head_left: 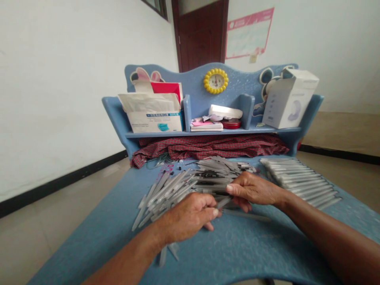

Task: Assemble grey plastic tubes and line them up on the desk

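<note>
In front of me, my left hand (192, 215) and my right hand (252, 189) meet over the desk, each closed on one end of a translucent grey pen barrel (225, 202). Whether a refill sits inside it is too blurred to tell. To the left spreads a loose heap of frosted pen barrels (169, 194), partly behind my left hand. Grey and dark pen parts (219, 166) pile up beyond my fingers. Just below my right hand lies a single pen barrel (246, 215). Assembled-looking pens (305, 182) lie side by side at the right.
The blue desk (237, 249) has a rear shelf (213, 133) carrying a mask box (157, 120), a white carton (291, 101) and a red tin (231, 125). Red checked cloth (208, 146) is bunched under the shelf. Small black caps (172, 173) and two stray barrels (162, 256) lie at left.
</note>
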